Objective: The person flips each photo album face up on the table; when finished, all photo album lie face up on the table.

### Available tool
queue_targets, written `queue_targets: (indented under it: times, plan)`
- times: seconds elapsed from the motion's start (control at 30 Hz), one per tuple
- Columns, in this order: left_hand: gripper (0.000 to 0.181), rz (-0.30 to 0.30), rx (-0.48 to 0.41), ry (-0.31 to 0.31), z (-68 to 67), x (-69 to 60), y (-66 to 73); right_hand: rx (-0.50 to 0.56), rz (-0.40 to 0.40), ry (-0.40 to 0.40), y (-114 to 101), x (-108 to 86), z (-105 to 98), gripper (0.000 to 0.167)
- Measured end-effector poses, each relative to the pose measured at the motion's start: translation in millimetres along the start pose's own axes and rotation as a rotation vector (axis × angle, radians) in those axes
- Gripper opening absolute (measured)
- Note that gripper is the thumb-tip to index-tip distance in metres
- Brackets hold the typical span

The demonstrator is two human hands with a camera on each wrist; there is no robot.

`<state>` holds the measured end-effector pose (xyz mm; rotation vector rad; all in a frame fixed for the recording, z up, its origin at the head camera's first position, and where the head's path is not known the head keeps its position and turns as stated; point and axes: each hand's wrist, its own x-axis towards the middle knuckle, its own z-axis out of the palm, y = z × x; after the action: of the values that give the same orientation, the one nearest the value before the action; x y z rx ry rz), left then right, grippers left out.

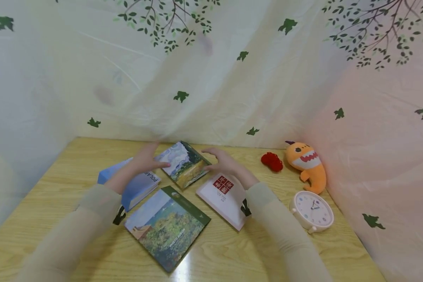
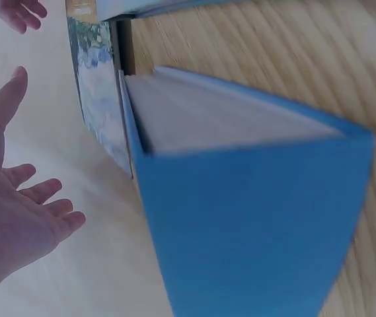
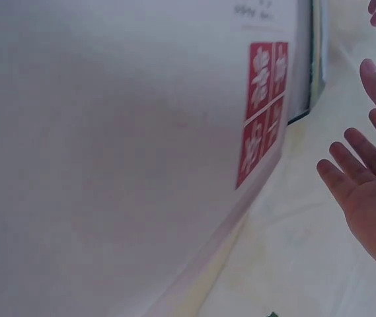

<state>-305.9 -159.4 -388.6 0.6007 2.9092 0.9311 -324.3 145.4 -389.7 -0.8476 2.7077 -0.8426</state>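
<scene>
A painted-cover book [image 1: 185, 166] lies at the back of the table. My left hand [image 1: 146, 158] hovers at its left side, over the blue book [image 1: 146, 184] lettered "POLAR". At the opposite side is my right hand [image 1: 227, 162], above the white book [image 1: 229, 205] with a red square of characters. Both hands have their fingers extended and hold nothing; whether either touches the painted book is unclear. In the left wrist view, the left hand [image 2: 19, 218] is spread beside the blue book [image 2: 254, 218]. The right hand [image 3: 373, 178] is likewise spread in the right wrist view.
Nearest the front lies a photo album [image 1: 169, 227] with a garden painting. At right are a red soft item [image 1: 272, 161], an orange shark plush [image 1: 308, 164] and a white alarm clock [image 1: 311, 211]. A leaf-printed curtain [image 1: 215, 78] borders the table [image 1: 56, 199].
</scene>
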Motion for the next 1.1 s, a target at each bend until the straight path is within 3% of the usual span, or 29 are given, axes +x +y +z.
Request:
queue_targets:
  times: [0.2, 0.47, 0.9, 1.1]
  plan:
    - [0.099, -0.017, -0.045, -0.009, 11.2, 14.9, 4.2, -0.037, 0.052, -0.008, 12, 2.3, -1, 0.067]
    - [0.089, 0.053, -0.050, -0.034, 16.9, 29.6, 2.3, -0.077, 0.071, -0.040, 23, 8.5, -1, 0.056]
    - [0.084, -0.021, 0.033, -0.144, 27.4, 41.3, -6.4, -0.045, 0.131, -0.131, 32, 12.1, 6, 0.047]
    - [0.083, -0.045, 0.064, -0.161, 26.5, 45.8, -7.7, -0.028, 0.141, -0.124, 32, 18.9, 7, 0.046]
